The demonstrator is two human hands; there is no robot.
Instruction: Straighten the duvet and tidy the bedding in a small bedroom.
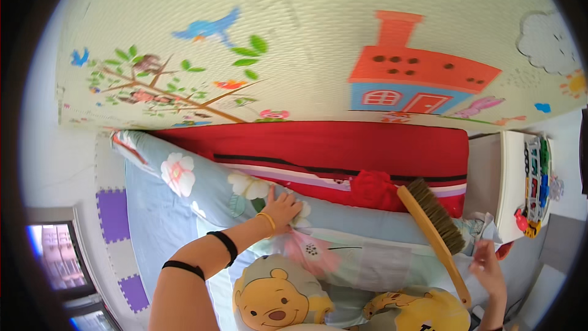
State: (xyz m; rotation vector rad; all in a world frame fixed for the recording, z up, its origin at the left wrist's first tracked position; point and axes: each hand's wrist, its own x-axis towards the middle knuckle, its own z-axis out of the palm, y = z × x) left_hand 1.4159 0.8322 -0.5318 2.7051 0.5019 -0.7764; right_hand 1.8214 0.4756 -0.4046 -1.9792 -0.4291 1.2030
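My left hand [282,209] lies with spread fingers on the folded edge of a pale blue floral quilt [331,208]. Near the quilt's right end is my right hand [488,270], raised, its fingers bent and the thumb apart, with nothing visible in it. Just above its fingertips a whitish corner of cloth [487,228] sticks up; whether they touch it I cannot tell. A wooden brush [432,233] with dark bristles lies slanted across the quilt, its handle end close to my right hand. Beyond the fold is a red cloth [318,141] with black and pale stripes.
Two cushions, one with a cartoon bear [275,303] and one with a yellow print [432,312], lie at the near edge. A padded wall [294,73] with painted pictures closes the far side. At right, a white cabinet [511,190] bears toys [536,178]; purple foam mats [113,214] lie left.
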